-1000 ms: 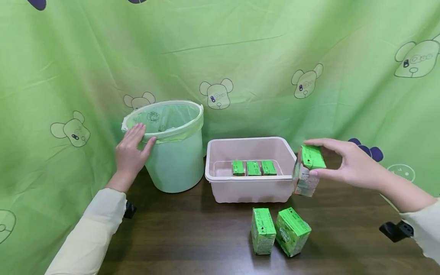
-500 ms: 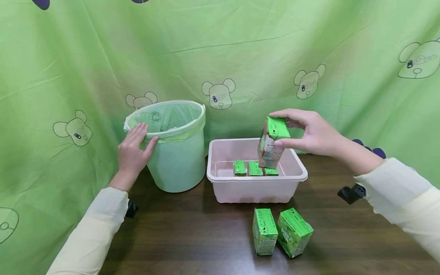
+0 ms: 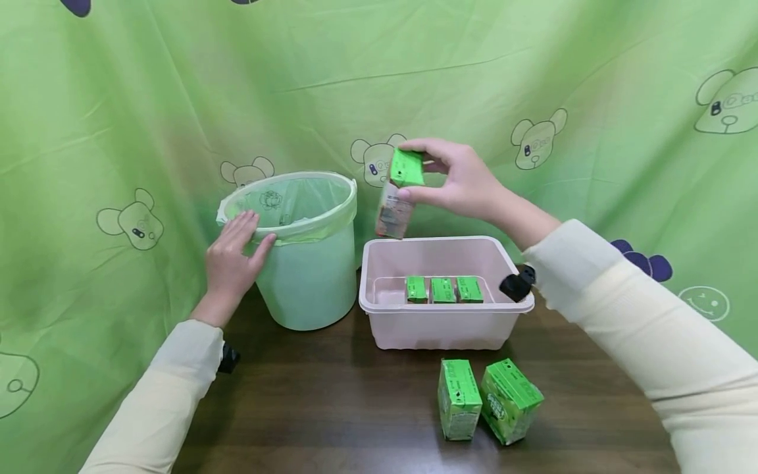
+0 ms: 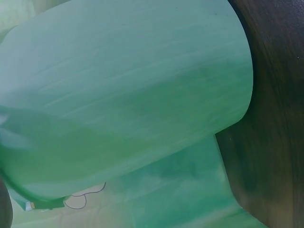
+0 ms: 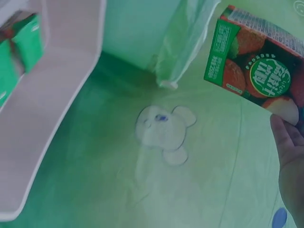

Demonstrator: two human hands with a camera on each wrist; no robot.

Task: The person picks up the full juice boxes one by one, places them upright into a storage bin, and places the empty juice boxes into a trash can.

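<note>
My right hand (image 3: 453, 174) pinches a lychee juice box (image 3: 398, 197) between thumb and fingers, high behind the pink bin's back rim. In the right wrist view the juice box (image 5: 261, 61) shows its red fruit front and green top. My left hand (image 3: 233, 260) rests on the near left rim of a pale green trash can (image 3: 308, 283), thumb outside, fingers over the lip. A thin green liner bag is folded over that rim. The left wrist view is filled mostly by the trash can's wall (image 4: 133, 95); the left hand barely shows there.
Three green-topped boxes (image 3: 443, 290) stand inside the pink plastic bin (image 3: 438, 329), right of the trash can. Two green juice boxes, one straight (image 3: 459, 401) and one angled (image 3: 510, 403), stand on the dark wooden table (image 3: 331, 408) in front. A green patterned curtain (image 3: 331, 79) hangs behind.
My right hand has carried the juice box left and up, from the bin's right side across it toward the trash can. The left hand has stayed on the rim.
</note>
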